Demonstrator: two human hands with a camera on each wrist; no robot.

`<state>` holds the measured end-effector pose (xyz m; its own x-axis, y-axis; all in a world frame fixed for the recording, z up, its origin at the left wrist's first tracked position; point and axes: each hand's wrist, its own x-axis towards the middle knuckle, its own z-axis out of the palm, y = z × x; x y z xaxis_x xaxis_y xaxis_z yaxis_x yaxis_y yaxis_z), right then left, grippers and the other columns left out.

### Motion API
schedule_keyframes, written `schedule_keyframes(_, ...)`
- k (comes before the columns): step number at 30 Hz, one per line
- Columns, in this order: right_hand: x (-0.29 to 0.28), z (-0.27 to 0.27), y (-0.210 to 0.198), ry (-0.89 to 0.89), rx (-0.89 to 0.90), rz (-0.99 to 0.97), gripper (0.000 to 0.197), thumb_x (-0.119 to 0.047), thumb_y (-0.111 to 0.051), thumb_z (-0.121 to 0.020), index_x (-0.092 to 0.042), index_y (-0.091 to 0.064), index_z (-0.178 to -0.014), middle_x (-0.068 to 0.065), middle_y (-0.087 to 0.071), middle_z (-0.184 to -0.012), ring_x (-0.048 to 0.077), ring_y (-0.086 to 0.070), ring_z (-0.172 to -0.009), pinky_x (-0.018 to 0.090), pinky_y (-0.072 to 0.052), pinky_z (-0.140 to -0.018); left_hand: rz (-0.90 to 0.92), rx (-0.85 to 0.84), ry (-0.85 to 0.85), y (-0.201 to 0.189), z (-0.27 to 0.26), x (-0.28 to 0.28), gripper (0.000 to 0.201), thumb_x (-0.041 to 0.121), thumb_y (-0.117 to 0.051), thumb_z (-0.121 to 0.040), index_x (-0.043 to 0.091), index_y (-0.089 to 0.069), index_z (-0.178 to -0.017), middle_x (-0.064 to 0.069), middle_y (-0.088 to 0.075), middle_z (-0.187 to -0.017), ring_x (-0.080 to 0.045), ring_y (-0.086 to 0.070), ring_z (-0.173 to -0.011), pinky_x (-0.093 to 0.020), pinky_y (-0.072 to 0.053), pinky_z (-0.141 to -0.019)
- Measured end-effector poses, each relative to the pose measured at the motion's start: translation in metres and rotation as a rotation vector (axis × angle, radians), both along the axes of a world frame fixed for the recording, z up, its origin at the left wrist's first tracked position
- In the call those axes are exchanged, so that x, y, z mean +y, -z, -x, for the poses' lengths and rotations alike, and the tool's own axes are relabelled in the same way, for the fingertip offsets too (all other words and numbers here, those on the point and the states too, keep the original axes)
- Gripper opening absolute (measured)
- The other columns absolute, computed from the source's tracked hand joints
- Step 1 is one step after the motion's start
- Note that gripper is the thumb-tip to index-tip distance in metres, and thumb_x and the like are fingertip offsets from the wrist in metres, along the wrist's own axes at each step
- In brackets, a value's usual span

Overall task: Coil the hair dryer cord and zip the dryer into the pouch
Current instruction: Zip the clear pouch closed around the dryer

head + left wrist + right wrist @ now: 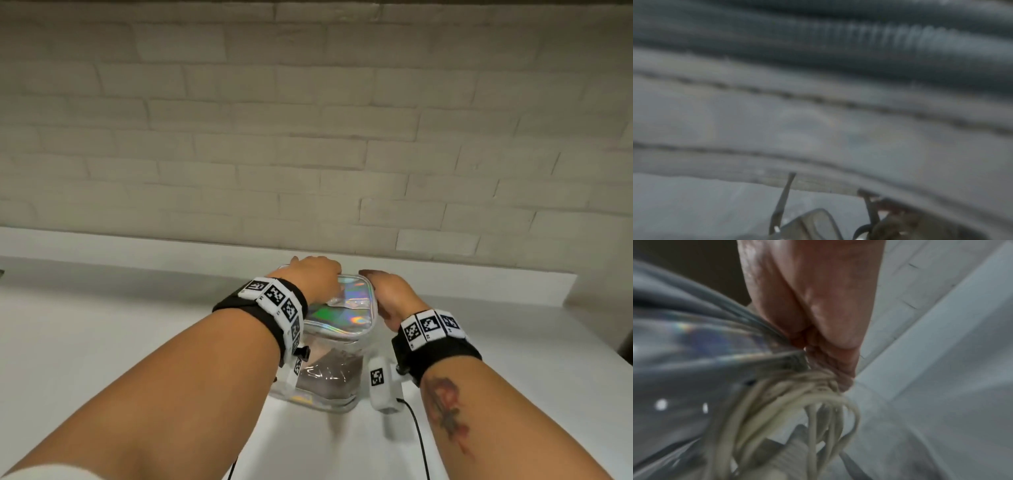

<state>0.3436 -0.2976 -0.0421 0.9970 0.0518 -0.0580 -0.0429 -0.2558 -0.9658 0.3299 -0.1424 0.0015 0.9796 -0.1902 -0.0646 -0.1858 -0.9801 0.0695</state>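
A clear pouch [337,318] with an iridescent top stands on the white counter [137,325]. The grey-brown hair dryer [329,380] shows through its near wall. My left hand [311,274] lies over the pouch's far left top corner, its fingers bent down over the edge and hidden. My right hand [387,291] holds the top right edge. In the right wrist view this right hand [818,296] pinches the pouch [694,345] at its rim, and the coiled white cord [777,410] shows through the clear side. The left wrist view is blurred and shows only the zipper teeth [890,39].
A pale brick wall [308,137] rises behind a low white ledge [445,274] at the back of the counter. A thin black cable [419,435] trails from my right wrist camera toward me. A dark object [627,342] sits at the far right edge.
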Motion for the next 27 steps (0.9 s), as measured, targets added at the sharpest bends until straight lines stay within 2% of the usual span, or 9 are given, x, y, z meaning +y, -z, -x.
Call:
schedule_keyframes(2,0.000,0.004,0.006,-0.030,0.138,-0.245,0.031,-0.022,-0.066,-0.071,-0.001,-0.072,-0.093,0.022,-0.068,-0.094,0.034,-0.062,-0.085,0.045,-0.048,-0.080,0.083,0.011,0.035,-0.003,0.000,0.001,0.028,0.036,-0.051,-0.088,0.026,-0.059,-0.113,-0.003,-0.061,-0.119,-0.029,-0.055,-0.112,-0.044,-0.035,-0.102)
schedule_keyframes(4,-0.001,0.007,0.012,-0.102,0.178,-0.358,0.043,-0.024,-0.072,-0.070,0.003,-0.069,-0.104,0.024,-0.069,-0.108,0.037,-0.065,-0.096,0.051,-0.047,-0.095,0.165,0.020,0.075,-0.004,0.002,0.005,0.025,0.034,-0.054,-0.088,0.027,-0.064,-0.109,0.001,-0.062,-0.105,-0.025,-0.058,-0.103,-0.034,-0.043,-0.089)
schedule_keyframes(6,-0.003,0.006,0.017,-0.163,0.189,-0.427,0.042,-0.021,-0.069,-0.076,0.004,-0.067,-0.110,0.023,-0.068,-0.110,0.034,-0.064,-0.099,0.049,-0.046,-0.098,0.209,0.011,0.112,-0.005,0.002,0.009,0.025,0.034,-0.056,-0.090,0.024,-0.067,-0.110,0.003,-0.062,-0.096,-0.020,-0.060,-0.095,-0.026,-0.041,-0.079)
schedule_keyframes(9,-0.007,0.003,0.021,-0.244,0.155,-0.494,0.036,-0.007,-0.058,-0.083,0.006,-0.062,-0.116,0.024,-0.066,-0.110,0.033,-0.063,-0.098,0.041,-0.051,-0.091,0.249,-0.007,0.152,-0.006,0.003,0.009,0.026,0.031,-0.057,-0.092,0.020,-0.068,-0.112,0.002,-0.065,-0.094,-0.010,-0.055,-0.076,-0.021,-0.038,-0.066)
schedule_keyframes(12,-0.011,0.002,0.019,-0.192,0.056,-0.494,0.019,0.002,-0.055,-0.087,0.002,-0.067,-0.103,0.015,-0.071,-0.088,0.021,-0.069,-0.073,0.029,-0.058,-0.067,0.240,-0.034,0.152,-0.004,0.001,0.008,0.024,0.029,-0.055,-0.094,0.018,-0.069,-0.109,0.009,-0.054,-0.075,0.000,-0.043,-0.057,-0.016,-0.031,-0.052)
schedule_keyframes(14,-0.010,0.003,0.016,-0.116,-0.009,-0.465,0.014,0.005,-0.058,-0.086,-0.003,-0.068,-0.091,0.009,-0.071,-0.077,0.014,-0.067,-0.062,0.023,-0.056,-0.058,0.211,-0.043,0.147,-0.002,0.001,0.007,0.023,0.030,-0.054,-0.094,0.018,-0.069,-0.108,0.007,-0.057,-0.077,-0.006,-0.053,-0.067,-0.021,-0.035,-0.057)
schedule_keyframes(18,-0.004,0.006,0.015,0.023,-0.187,-0.385,0.017,0.007,-0.062,-0.082,-0.009,-0.069,-0.081,0.007,-0.068,-0.078,0.016,-0.063,-0.069,0.022,-0.053,-0.064,0.141,-0.107,0.128,0.004,-0.003,0.006,0.025,0.031,-0.051,-0.093,0.020,-0.069,-0.108,-0.002,-0.069,-0.109,-0.023,-0.060,-0.103,-0.027,-0.040,-0.079)
schedule_keyframes(22,-0.009,0.016,0.017,0.149,-0.362,-0.333,0.023,0.006,-0.064,-0.081,-0.016,-0.067,-0.074,0.001,-0.066,-0.076,0.010,-0.060,-0.074,0.018,-0.048,-0.073,0.110,-0.161,0.037,0.006,-0.009,0.016,0.025,0.028,-0.049,-0.092,0.020,-0.069,-0.104,-0.005,-0.069,-0.110,-0.028,-0.061,-0.104,-0.029,-0.041,-0.079)
schedule_keyframes(27,-0.010,0.038,0.014,0.055,-0.463,-0.164,0.030,0.005,-0.062,-0.081,-0.022,-0.065,-0.069,-0.003,-0.066,-0.073,0.006,-0.058,-0.070,0.014,-0.047,-0.071,0.057,-0.239,-0.133,0.009,-0.016,0.036,0.031,0.024,-0.043,-0.096,0.012,-0.066,-0.113,-0.013,-0.066,-0.119,-0.035,-0.059,-0.109,-0.036,-0.046,-0.091)
